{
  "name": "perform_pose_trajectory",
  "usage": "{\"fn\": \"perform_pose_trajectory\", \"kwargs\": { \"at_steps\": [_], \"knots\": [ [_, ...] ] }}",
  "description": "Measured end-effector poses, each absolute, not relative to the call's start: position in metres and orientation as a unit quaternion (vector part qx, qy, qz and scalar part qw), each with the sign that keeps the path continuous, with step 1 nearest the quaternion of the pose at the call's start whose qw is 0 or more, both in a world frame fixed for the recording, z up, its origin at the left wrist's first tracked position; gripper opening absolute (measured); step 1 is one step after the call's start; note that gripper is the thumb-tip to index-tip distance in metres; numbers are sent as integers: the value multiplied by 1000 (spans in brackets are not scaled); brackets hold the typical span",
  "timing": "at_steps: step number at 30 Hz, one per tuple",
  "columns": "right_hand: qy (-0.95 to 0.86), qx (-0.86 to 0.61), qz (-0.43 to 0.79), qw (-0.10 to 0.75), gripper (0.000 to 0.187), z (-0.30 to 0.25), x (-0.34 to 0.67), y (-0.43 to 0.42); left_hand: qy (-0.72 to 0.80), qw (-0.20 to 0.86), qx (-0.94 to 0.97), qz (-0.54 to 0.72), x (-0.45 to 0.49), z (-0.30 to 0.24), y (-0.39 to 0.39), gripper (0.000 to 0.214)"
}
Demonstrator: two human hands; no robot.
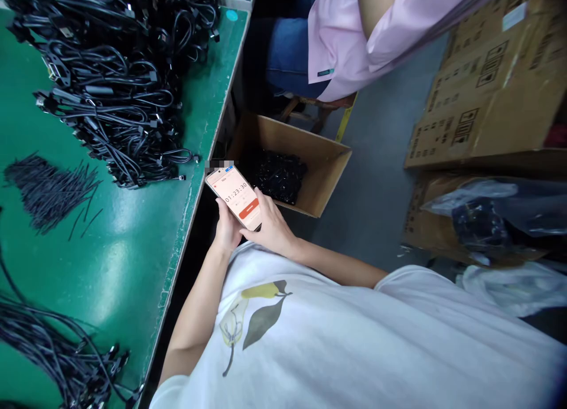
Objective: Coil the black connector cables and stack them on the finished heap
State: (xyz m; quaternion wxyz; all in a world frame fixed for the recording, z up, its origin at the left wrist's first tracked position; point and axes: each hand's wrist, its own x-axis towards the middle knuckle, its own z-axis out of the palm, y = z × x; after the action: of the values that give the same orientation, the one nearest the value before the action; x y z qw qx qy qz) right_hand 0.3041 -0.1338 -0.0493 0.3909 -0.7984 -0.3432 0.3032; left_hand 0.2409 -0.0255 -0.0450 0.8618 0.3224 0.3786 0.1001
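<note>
A smartphone [234, 201] is held in front of my white shirt, its lit screen showing a timer at 01:23:30 above a red button. My left hand [227, 229] wraps the phone's lower left side. On the opposite side, my right hand [272, 227] closes around the lower right edge, its thumb near the bottom. Part of each hand's fingers is hidden behind the phone. Left of the hands, on the green table [146, 244], lies a big heap of bundled black cables [124, 96].
Short black strips [51, 190] and more cables [53, 350] lie on the table. A cardboard box [328, 176] with small black pieces stands beyond my hands. A co-worker in a pink top [336, 43] sits at the table. Large cartons [491, 84] and plastic bags [518, 202] occupy the right.
</note>
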Motion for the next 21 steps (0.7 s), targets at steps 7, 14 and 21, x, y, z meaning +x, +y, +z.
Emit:
{"fn": "perform_pose_trajectory", "kwargs": {
  "at_steps": [7,14,21],
  "knots": [
    [-314,-848,280,322,101,-107,338,-138,421,717,556,-15,194,-37,-20,58],
    [-371,-802,325,338,99,-144,384,-58,510,359,768,146,143,25,15,45],
    [-312,-795,356,378,89,-187,435,75,525,169,827,108,151,-2,47,42]
  ]
}}
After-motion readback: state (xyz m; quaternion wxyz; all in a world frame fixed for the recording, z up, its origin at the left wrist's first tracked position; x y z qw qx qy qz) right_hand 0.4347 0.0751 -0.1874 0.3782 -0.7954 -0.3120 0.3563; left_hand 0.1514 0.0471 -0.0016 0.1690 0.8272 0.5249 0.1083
